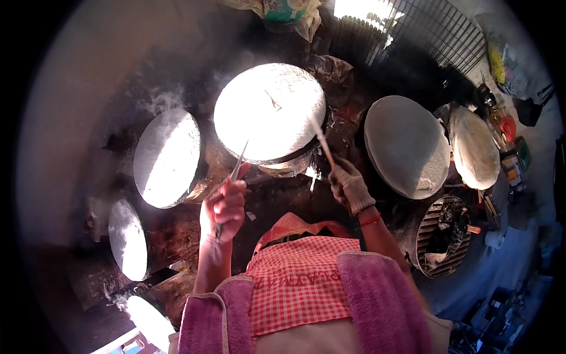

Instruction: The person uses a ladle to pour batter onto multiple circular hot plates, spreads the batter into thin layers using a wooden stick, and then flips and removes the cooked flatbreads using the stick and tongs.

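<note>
A round griddle covered by a thin white sheet of batter or flatbread (259, 109) lies straight ahead, its surface washed out by glare. My bare left hand (226, 206) is closed around a long, thin metal tool (240, 160), perhaps a knife or spatula; its tip reaches the griddle's near edge. On my right hand (351, 186) is a pale knit glove. Those fingers grip a slim stick-handled tool (323, 144) that points up over the griddle's right side. Glare hides its far end.
More round white-topped griddles stand at the left (168, 158), lower left (128, 241) and right (405, 147). Steam rises on the left. Beyond the right griddle sits a round pile of flatbread (473, 147). A slatted round metal stove (423, 239) with dark contents stands at my right.
</note>
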The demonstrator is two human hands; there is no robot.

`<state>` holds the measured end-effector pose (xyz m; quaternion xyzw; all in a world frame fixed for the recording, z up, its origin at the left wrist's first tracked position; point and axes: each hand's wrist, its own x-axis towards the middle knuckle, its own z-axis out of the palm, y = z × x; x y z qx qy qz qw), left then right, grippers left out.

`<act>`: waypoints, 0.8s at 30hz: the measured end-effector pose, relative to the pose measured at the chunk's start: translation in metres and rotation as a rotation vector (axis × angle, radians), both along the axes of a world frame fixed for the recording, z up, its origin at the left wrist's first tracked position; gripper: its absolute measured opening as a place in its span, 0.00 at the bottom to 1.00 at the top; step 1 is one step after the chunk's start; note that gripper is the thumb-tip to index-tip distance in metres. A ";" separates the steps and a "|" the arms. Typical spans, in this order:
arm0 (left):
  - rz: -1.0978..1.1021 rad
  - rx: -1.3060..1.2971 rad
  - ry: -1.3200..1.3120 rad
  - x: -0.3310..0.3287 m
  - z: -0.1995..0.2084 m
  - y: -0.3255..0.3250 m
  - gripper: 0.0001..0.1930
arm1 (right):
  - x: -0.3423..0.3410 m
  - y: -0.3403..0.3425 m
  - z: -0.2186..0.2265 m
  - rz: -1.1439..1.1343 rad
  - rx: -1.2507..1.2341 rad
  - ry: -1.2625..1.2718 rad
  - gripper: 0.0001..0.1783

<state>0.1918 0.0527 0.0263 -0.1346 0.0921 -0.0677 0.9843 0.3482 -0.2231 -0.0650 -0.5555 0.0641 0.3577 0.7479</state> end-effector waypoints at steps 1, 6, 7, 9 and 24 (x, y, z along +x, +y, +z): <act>0.018 0.129 -0.030 -0.012 0.000 0.003 0.26 | -0.003 0.006 -0.007 -0.102 -0.048 0.002 0.23; 0.016 0.389 0.037 -0.023 0.011 0.042 0.25 | -0.019 0.065 -0.131 0.195 -0.402 -0.908 0.19; 0.002 0.376 0.076 -0.027 0.019 0.056 0.24 | -0.028 0.075 -0.113 0.240 -0.383 -1.002 0.18; -0.001 0.572 0.062 -0.044 0.036 0.077 0.24 | -0.041 0.078 -0.073 0.214 -0.323 -0.904 0.18; -0.174 0.250 0.178 -0.061 0.020 0.140 0.28 | -0.095 -0.078 -0.073 -0.219 -0.785 -0.725 0.20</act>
